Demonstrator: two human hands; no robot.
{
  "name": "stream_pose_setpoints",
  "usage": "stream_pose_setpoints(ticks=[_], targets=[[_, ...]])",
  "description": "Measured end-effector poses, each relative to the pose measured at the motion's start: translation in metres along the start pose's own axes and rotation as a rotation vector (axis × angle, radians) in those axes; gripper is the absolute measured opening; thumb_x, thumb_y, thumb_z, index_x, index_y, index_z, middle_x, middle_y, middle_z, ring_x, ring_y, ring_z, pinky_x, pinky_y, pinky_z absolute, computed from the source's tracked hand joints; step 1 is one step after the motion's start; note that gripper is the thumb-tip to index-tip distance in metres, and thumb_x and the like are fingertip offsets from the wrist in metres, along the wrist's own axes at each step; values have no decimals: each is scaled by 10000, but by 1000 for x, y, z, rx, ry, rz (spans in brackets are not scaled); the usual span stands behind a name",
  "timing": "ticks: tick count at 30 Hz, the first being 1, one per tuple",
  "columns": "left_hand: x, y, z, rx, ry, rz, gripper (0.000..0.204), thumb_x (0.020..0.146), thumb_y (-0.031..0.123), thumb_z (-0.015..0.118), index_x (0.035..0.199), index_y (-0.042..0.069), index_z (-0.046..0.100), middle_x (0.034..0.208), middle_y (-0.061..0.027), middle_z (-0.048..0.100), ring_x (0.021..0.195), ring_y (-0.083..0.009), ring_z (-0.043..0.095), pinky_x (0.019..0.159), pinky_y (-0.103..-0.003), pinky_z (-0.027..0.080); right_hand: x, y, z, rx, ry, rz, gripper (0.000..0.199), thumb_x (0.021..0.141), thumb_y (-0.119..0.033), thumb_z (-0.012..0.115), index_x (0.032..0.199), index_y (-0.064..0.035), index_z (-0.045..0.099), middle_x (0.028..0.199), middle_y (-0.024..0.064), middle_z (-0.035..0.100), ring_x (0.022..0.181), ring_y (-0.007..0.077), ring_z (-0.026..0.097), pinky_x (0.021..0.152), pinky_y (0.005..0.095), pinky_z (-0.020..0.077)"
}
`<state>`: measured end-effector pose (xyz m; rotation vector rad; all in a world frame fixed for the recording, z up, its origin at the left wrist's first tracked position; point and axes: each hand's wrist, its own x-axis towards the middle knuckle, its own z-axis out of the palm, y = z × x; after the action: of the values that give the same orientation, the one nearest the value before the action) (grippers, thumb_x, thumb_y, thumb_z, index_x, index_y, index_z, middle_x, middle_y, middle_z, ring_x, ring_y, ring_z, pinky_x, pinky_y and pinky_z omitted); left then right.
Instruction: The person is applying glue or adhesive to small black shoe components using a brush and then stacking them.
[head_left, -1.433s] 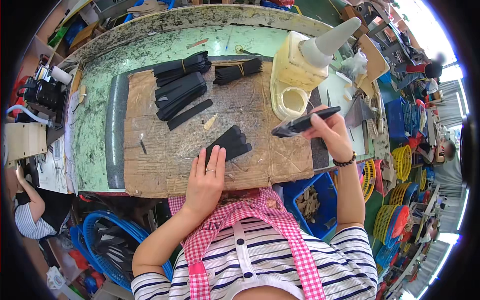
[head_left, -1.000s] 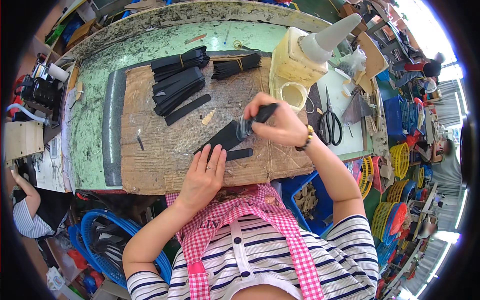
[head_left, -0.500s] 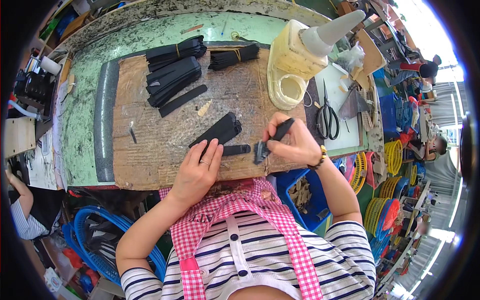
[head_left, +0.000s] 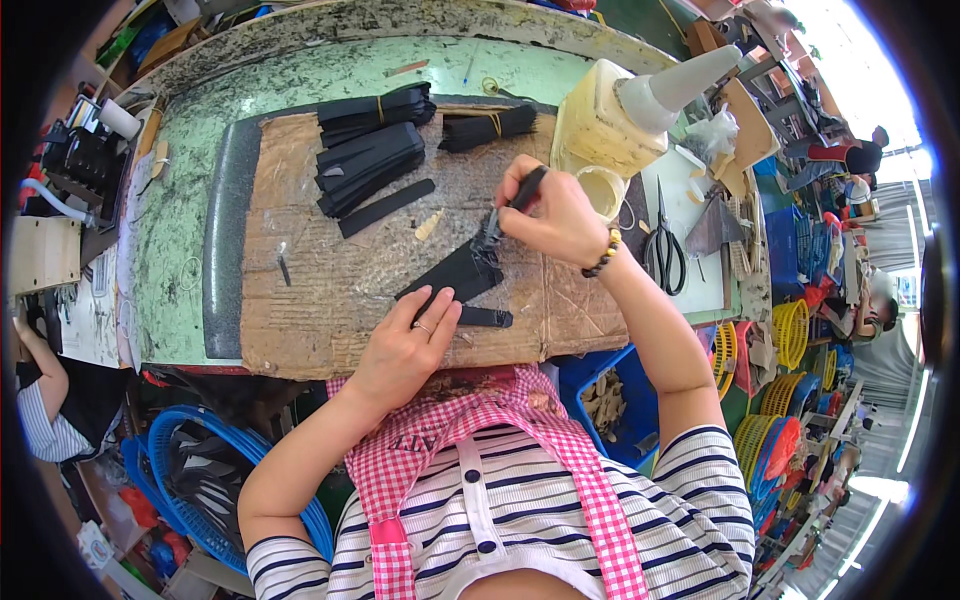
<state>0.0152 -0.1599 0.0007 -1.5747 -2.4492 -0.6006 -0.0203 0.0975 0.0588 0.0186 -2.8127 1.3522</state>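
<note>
My right hand (head_left: 553, 222) is closed round the dark handle of a brush (head_left: 493, 222). The bristles touch the far end of a fanned stack of black strips (head_left: 450, 273) lying on brown cardboard (head_left: 300, 325). With fingers stretched out flat, my left hand (head_left: 408, 340) presses down the near end of that stack. Beside its fingertips lies one more black strip (head_left: 487, 317), partly under the hand. Farther off are a loose pile of black strips (head_left: 370, 165), a single strip (head_left: 388, 208) and two banded bundles, one at the left (head_left: 380, 108) and one at the right (head_left: 488, 127).
A cream glue bottle (head_left: 605, 125) with a grey cone nozzle and an open round pot (head_left: 601, 190) stands right of the cardboard. Black scissors (head_left: 663, 245) lie farther right. Below the table edge are a blue bin (head_left: 640, 405) with scraps and a blue basket (head_left: 165, 440).
My right hand has moved the brush up and left, from beside the stack onto its far end. My left hand still holds the strips down.
</note>
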Motion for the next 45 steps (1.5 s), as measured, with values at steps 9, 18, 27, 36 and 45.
stream_pose_setpoints(ticks=[9,18,27,36,45], targets=[[14,6,-2,-243,76,-252,263,825,32,636,1084,-18,623,1063,-138,622,939,-333,594,807,-388,504,2,-7,-10,-73,-43,38,162,733,-115,640,812,-40,520,769,8,627,688,79,545,647,246,461],[17,6,4,-47,14,-245,519,727,-43,578,1244,-51,533,1178,-171,525,1026,-338,506,871,-373,469,-4,3,-12,127,10,74,153,767,-72,634,830,-35,499,844,23,620,766,69,545,696,224,459],[17,13,9,187,-78,-156,569,716,24,563,1272,-81,502,1181,-200,529,1031,-308,516,890,-364,472,-18,-3,4,56,30,-111,221,713,-182,684,818,-30,564,643,62,593,596,163,597,601,294,494],[16,10,-1,147,-116,-142,592,713,7,571,1300,-32,501,1228,-213,520,1064,-322,508,899,-368,478,-18,-9,-10,-95,39,-58,201,709,-155,671,811,-34,547,689,51,611,621,163,586,614,291,479],[13,5,0,106,-73,-77,564,687,3,577,1249,-33,551,1228,-198,537,1025,-315,519,881,-356,488,-5,-12,-3,-191,92,-35,289,708,-266,685,835,-41,556,633,101,618,604,268,634,604,359,499]])
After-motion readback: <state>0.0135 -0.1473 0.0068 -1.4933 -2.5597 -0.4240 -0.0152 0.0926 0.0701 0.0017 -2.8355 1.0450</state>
